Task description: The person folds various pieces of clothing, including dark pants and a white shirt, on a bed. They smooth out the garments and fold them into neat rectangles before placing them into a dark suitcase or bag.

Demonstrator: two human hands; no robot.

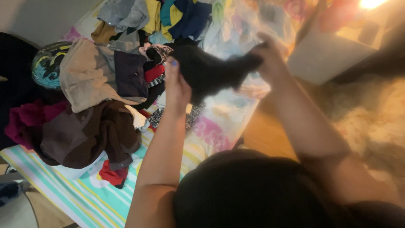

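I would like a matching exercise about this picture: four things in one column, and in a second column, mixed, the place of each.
Things:
1. black garment
2. beige garment
3. red cloth
4. brown garment

Places:
A. on the striped sheet, under the brown garment's edge
B. held up between the left hand and the right hand
C. on the pile, below the beige garment
D. on the pile, beside the round blue and yellow thing

Pairs: 1-B, 2-D, 3-A, 4-C
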